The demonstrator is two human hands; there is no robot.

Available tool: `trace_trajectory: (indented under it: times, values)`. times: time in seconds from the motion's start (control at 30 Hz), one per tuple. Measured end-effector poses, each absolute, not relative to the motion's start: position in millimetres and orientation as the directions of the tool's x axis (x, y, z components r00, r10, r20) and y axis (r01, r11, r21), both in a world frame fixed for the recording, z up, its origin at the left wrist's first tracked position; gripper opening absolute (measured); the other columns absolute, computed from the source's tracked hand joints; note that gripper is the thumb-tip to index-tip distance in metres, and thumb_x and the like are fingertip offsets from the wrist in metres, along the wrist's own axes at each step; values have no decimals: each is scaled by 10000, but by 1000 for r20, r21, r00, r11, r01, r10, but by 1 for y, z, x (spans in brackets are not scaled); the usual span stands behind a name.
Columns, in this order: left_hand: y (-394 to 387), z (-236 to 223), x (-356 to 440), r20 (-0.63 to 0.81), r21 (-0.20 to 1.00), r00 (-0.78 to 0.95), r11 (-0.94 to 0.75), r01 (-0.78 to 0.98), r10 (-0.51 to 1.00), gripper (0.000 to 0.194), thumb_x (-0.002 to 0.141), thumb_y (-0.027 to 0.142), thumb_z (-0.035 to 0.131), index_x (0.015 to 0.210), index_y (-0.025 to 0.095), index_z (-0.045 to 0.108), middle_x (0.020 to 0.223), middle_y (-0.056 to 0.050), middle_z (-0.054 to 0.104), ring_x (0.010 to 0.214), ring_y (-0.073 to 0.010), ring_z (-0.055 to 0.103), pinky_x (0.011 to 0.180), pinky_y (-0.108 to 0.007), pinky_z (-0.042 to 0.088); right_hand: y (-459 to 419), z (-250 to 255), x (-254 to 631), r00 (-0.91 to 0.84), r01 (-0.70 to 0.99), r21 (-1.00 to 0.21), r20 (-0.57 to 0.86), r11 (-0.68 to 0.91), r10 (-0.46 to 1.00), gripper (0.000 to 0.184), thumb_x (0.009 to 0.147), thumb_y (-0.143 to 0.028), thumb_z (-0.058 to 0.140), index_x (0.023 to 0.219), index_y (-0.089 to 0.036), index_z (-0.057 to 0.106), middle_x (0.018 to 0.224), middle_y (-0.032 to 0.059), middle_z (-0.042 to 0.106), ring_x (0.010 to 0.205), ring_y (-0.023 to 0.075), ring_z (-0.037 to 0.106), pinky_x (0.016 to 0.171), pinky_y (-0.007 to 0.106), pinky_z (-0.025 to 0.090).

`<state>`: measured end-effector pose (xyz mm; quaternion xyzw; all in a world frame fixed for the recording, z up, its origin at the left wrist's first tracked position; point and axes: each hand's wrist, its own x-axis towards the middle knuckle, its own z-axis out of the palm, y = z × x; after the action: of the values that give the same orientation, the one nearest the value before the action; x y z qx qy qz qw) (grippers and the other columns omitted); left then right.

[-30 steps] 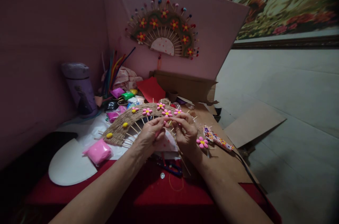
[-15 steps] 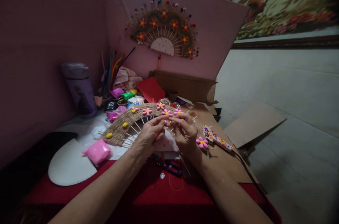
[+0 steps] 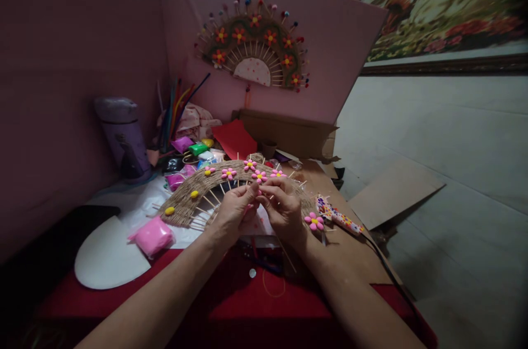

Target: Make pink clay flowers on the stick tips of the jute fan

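The fingertips of the left hand [image 3: 231,211] and the right hand [image 3: 284,209] meet, thumbs and forefingers closed together on a small pink piece [image 3: 259,192]; the fingers cover most of it, so its long axis cannot be told. Half a second ago the right fingers reached straighter across; now they are more bent, and the right hand sits slightly nearer the left. The fan [image 3: 243,172] has stayed put.

Just beyond and partly behind the hands, that rope fan lies on the table. Its long axis runs left to right, its curved edge pointing away from the person and its sticks spreading outward. Pink flowers [image 3: 259,176] with yellow middles sit along the top and right, and two bare yellow dots [image 3: 194,194] on the left.

Near the fan's left end lies a pink packet [image 3: 152,236], beside a white board [image 3: 111,258]. Right of the fan, a glue gun [image 3: 340,218] rests on cardboard [image 3: 350,255].
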<state>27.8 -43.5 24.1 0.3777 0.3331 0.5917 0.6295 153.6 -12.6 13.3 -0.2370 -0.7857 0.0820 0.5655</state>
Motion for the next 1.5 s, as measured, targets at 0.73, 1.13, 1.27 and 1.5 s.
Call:
trace_trajectory:
  times: [0.73,1.13,1.27,1.5]
  values:
    - [-42,23,27,48,874,28,-28,-486,998,442,607,529,716,599,144,499,395,74,392,289,-7,228,292,-149,111,-12,14,152,-194,241,-410,868,880,458,146,804,-140,596,908,-224,654,900,35,587,850,149,584,732,287,513]
    - [-43,23,25,57,854,68,-13,-521,996,334,666,439,701,655,151,533,410,74,406,292,-13,213,287,-154,99,-12,14,152,-166,294,-409,868,864,468,110,803,-145,590,865,-212,651,889,43,599,848,158,588,658,273,509]
    - [-43,23,25,53,854,68,-10,-520,996,313,669,416,705,676,143,552,403,73,409,293,-11,217,294,-152,115,-11,14,152,-190,291,-418,856,860,480,134,791,-160,618,910,-212,648,926,51,598,854,159,587,657,273,508]
    - [-42,23,25,61,854,51,-26,-520,997,335,662,431,707,644,136,550,394,71,404,292,-9,222,302,-156,117,-11,12,153,-200,296,-417,852,859,483,141,808,-160,598,928,-219,643,931,50,596,885,165,586,703,287,513]
